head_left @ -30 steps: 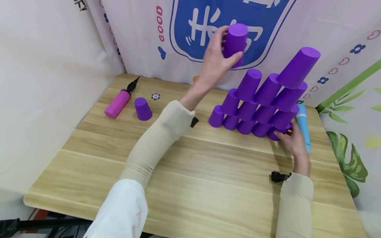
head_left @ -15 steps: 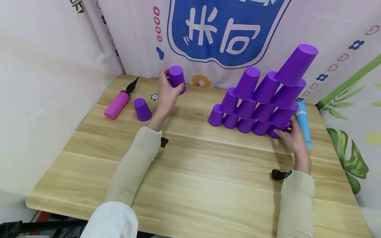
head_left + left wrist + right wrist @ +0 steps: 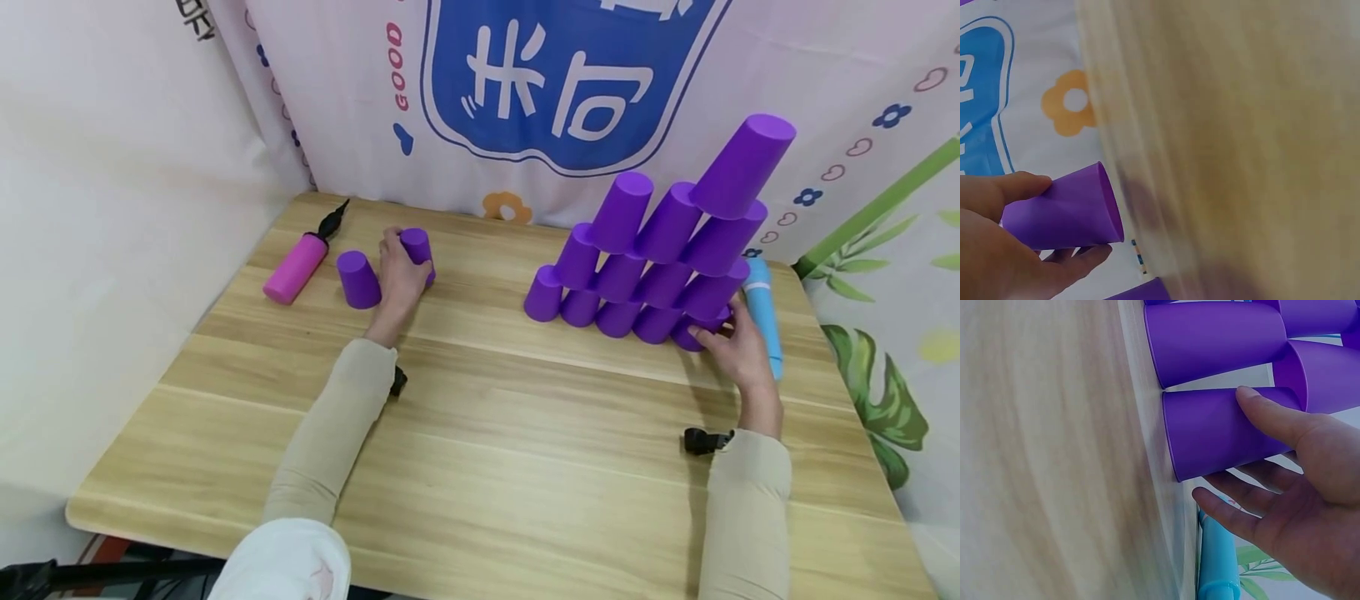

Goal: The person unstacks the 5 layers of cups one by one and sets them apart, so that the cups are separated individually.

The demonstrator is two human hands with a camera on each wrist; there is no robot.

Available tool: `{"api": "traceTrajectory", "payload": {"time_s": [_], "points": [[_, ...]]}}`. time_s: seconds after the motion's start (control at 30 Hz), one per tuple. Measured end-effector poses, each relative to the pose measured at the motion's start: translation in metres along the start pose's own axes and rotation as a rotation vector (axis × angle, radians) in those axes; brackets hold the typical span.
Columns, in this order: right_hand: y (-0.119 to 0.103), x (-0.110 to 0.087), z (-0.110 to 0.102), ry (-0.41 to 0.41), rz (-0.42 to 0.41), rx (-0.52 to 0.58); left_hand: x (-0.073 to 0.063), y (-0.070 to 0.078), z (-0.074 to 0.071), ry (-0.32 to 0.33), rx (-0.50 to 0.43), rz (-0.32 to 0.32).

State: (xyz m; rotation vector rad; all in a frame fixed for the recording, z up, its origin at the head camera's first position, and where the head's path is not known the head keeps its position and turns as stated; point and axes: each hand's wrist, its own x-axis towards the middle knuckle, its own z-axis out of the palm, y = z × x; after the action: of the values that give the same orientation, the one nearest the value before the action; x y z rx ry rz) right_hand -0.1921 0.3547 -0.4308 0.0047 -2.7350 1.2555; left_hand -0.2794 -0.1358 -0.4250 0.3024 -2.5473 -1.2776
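In the head view my left hand (image 3: 401,282) grips an upside-down purple cup (image 3: 417,248) at the back left, low over the table. The left wrist view shows that cup (image 3: 1066,209) between thumb and fingers, its rim close to the tabletop. Another purple cup (image 3: 358,280) stands upside down just left of the hand. On the right rises a stepped stack of upside-down purple cups (image 3: 621,275), with a single cup (image 3: 744,167) on top at its right side. My right hand (image 3: 742,350) holds the bottom-right cup (image 3: 1216,434), thumb in front and fingers behind.
A pink hand pump (image 3: 296,267) with a black nozzle lies at the back left. A light blue cylinder (image 3: 763,317) lies right of the stack. A chip (image 3: 1139,256) shows at the table's back in the left wrist view. A printed curtain (image 3: 352,108) hangs behind the table.
My left hand has carried its cup from above the stack leftward and down, close to the tabletop beside the lone cup. My right hand stays at the bottom-right cup.
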Motion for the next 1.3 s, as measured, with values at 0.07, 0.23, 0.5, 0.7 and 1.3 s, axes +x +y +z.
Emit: {"api": "traceTrajectory", "payload": {"time_s": [0.07, 0.23, 0.5, 0.7, 1.3], "points": [[0.000, 0.000, 0.001, -0.002, 0.003, 0.002, -0.001, -0.004, 0.001, -0.005, 0.024, -0.010], [-0.002, 0.001, 0.004, -0.002, 0.003, 0.006, -0.002, -0.009, -0.001, -0.005, 0.056, -0.031], [0.000, 0.000, 0.006, -0.001, -0.006, 0.011, -0.008, -0.008, -0.003, -0.020, 0.121, -0.008], [0.001, 0.000, 0.004, 0.000, 0.012, 0.005, -0.020, 0.031, -0.006, 0.040, 0.128, 0.238], [0.001, 0.001, 0.000, 0.012, 0.008, 0.003, -0.063, 0.258, 0.023, -0.358, -0.511, 0.805]]}}
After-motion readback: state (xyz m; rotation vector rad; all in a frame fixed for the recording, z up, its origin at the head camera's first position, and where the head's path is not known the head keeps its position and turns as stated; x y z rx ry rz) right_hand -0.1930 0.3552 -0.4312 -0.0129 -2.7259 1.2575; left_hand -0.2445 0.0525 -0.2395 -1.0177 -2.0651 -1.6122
